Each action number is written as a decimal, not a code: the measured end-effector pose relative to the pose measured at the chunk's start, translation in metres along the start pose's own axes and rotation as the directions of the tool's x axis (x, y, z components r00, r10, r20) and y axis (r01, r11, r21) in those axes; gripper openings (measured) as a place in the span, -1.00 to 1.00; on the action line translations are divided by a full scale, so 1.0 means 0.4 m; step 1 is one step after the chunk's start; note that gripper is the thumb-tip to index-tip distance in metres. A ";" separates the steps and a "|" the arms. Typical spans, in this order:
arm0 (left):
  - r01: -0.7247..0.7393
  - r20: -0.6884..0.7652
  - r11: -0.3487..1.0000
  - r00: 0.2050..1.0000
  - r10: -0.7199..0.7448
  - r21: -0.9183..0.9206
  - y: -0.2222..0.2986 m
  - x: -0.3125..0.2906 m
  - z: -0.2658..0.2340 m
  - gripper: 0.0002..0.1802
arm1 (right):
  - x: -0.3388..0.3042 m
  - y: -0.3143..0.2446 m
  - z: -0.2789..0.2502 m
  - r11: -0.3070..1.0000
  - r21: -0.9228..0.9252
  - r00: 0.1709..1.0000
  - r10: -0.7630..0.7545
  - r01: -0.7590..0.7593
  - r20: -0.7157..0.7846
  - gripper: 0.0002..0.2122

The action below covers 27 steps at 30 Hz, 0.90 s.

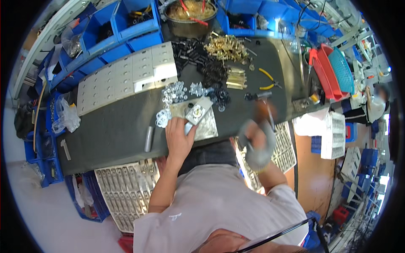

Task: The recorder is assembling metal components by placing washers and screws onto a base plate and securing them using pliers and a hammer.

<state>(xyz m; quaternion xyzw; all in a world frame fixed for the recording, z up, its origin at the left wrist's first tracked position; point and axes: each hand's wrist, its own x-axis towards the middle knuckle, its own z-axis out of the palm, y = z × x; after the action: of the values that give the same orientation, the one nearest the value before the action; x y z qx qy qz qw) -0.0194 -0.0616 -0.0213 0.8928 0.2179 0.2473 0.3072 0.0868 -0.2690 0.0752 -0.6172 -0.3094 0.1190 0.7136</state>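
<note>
My left hand (179,137) is bare, its fingers closed on the near end of a flat silvery metal block (201,110) with a round fitting in its face. That block is tilted over a shiny metal plate (207,127) on the bench. Off to the right, my right hand (256,145) wears a grey glove and is smeared by motion. It grips a blurred tool (265,110) with an orange-brown part; its exact kind does not show. Clear and silvery washers (174,92) lie just beyond my left hand, and a metal cylinder (149,139) rests left of it.
Brass-coloured parts (228,47), black parts (187,52) and yellow-handled pliers (268,79) lie farther back. Pale perforated plates (122,78) cover the back left. Blue bins (99,36) and a round pot (190,26) line the far edge. A red basket (328,71) stands right.
</note>
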 end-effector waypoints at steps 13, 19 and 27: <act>0.050 0.060 0.998 0.997 -0.048 -0.025 0.015 0.035 -0.002 -0.54 | 0.125 0.102 -0.027 0.888 -0.372 0.927 0.346 -0.272 0.147 -0.55; -0.108 0.088 0.994 0.990 0.106 0.019 0.066 0.120 0.012 -0.43 | 0.372 0.273 0.035 0.590 -0.807 0.949 0.262 -0.012 0.177 -0.53; 0.093 0.153 0.962 0.987 -0.055 -0.258 0.058 0.162 -0.063 -0.57 | 0.451 0.290 0.112 0.552 -0.832 0.975 0.152 0.054 0.164 -0.54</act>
<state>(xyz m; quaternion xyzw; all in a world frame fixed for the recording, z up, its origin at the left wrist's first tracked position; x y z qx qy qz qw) 0.0225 -0.0319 0.0312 0.8506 0.1934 0.1974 0.4473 0.2259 -0.1088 0.0197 -0.8723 -0.3872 0.0454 0.2952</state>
